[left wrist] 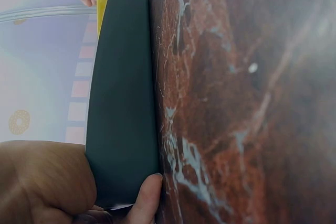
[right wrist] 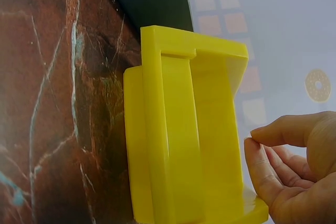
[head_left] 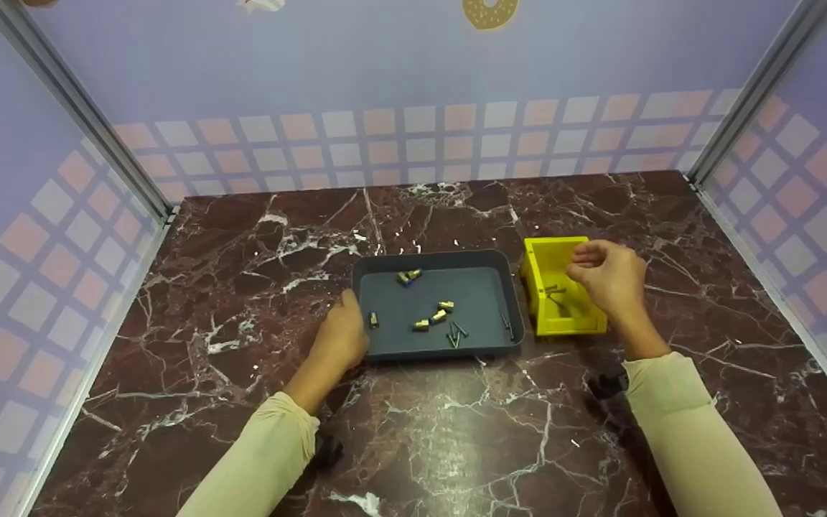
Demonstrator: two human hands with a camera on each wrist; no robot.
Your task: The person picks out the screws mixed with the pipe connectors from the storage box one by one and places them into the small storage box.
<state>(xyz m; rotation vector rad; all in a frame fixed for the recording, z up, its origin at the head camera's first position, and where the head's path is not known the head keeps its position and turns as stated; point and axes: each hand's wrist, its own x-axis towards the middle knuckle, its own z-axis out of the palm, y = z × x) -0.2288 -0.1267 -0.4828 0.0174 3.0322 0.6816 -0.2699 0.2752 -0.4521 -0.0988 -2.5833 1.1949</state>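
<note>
A: Left hand (head_left: 338, 334)?
B: Gripping the left end of the dark grey rectangular tray (head_left: 471, 291); small brass-coloured pieces (head_left: 439, 315) and slim metal screws (head_left: 461, 329) inside.
A: Right hand (head_left: 611, 276)?
B: Thumb and forefinger tips pressed together, over the yellow plastic bin (head_left: 570, 327), right of the tray.

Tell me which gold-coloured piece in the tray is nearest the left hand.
The lone gold-coloured piece at the left end of the tray; the others lie farther from the left hand, in two clusters.
</note>
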